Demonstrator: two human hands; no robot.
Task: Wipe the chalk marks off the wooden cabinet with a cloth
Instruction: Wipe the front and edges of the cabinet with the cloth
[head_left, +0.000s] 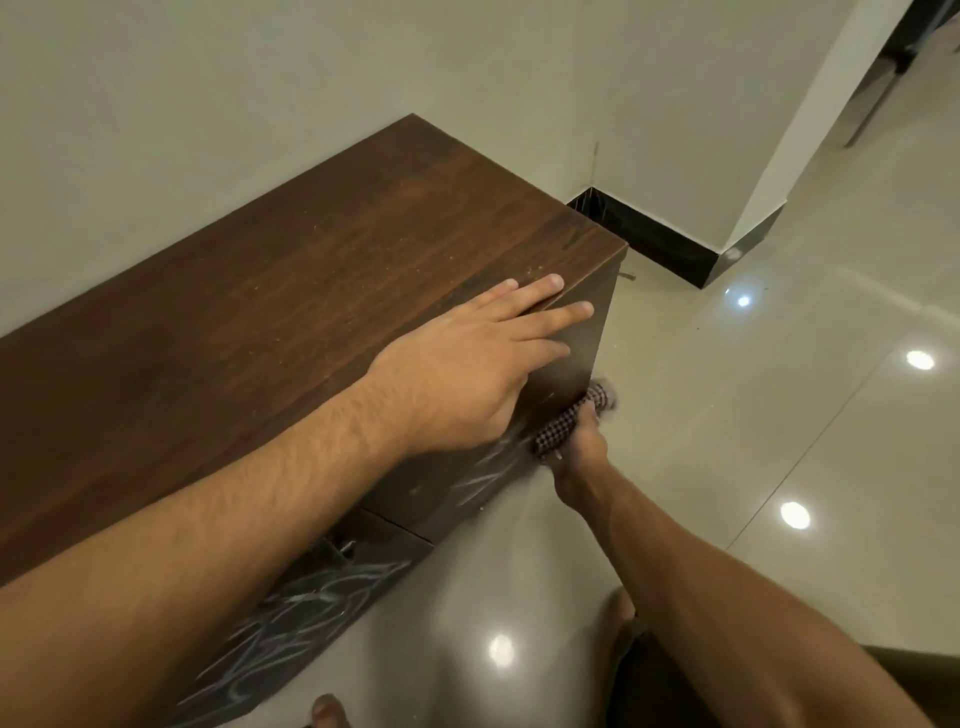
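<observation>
A low dark wooden cabinet (291, 291) runs along the wall. White chalk marks (311, 597) cover its front face, with more scribbles (483, 478) near the right door's lower part. My left hand (478, 358) lies flat over the cabinet's top front edge, fingers spread. Down at the front face, near the right corner, my right hand (582, 452) presses a checked cloth (566, 421) against the wood. The cloth looks blurred.
A glossy tiled floor (779, 415) with light reflections stretches to the right. A white wall with black skirting (665, 244) stands behind the cabinet. My bare foot (327, 712) shows at the bottom edge, and a knee (618, 623) beside my right forearm.
</observation>
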